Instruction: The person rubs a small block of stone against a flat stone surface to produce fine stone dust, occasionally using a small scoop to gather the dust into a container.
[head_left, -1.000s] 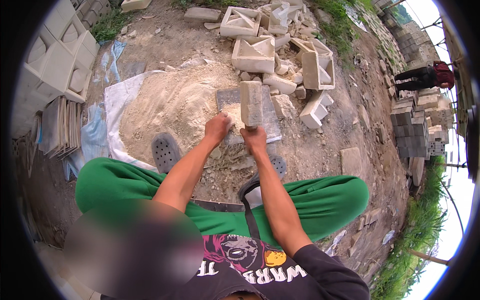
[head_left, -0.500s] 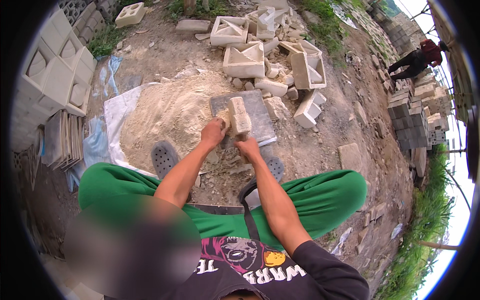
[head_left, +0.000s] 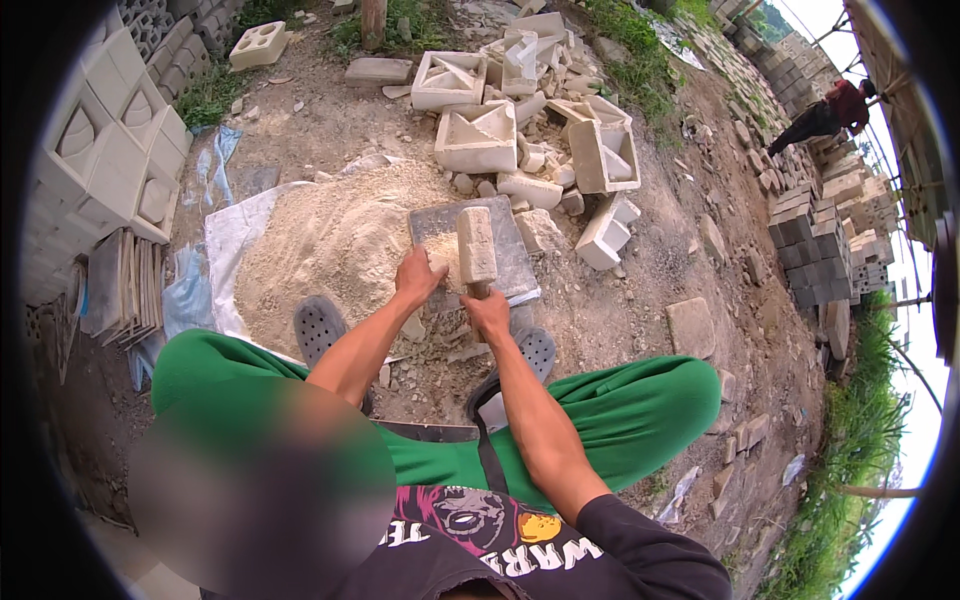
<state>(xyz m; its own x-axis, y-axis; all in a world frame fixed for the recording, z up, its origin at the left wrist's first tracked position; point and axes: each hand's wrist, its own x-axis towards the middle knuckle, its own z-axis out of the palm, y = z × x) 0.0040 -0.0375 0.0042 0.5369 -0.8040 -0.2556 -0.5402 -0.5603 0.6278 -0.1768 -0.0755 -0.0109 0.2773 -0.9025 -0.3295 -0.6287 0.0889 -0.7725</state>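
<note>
My right hand (head_left: 488,312) is wrapped round the handle of a mallet with a thick, dust-covered, block-shaped head (head_left: 477,245). The head is over a flat grey slab (head_left: 515,262) on the ground between my feet. At the slab's near left edge my left hand (head_left: 418,278) is closed, its fingers curled on a small pale chunk (head_left: 438,262). Pale crumbs lie on the slab beside it. To the left spreads a heap of cream-coloured powder and grit (head_left: 310,235) on a white sheet (head_left: 225,240).
Broken cream moulded blocks (head_left: 475,140) lie piled beyond the slab. Stacked pale blocks (head_left: 110,130) and thin boards (head_left: 125,285) stand at the left. Grey blocks (head_left: 808,235) are stacked at the right, with another person (head_left: 835,112) behind them. A flat stone (head_left: 690,327) lies right of my foot.
The view has shifted slightly. The mallet head has moved a little to the right relative to the slab, while my left hand stays at the slab's left edge with its fingers closed.
</note>
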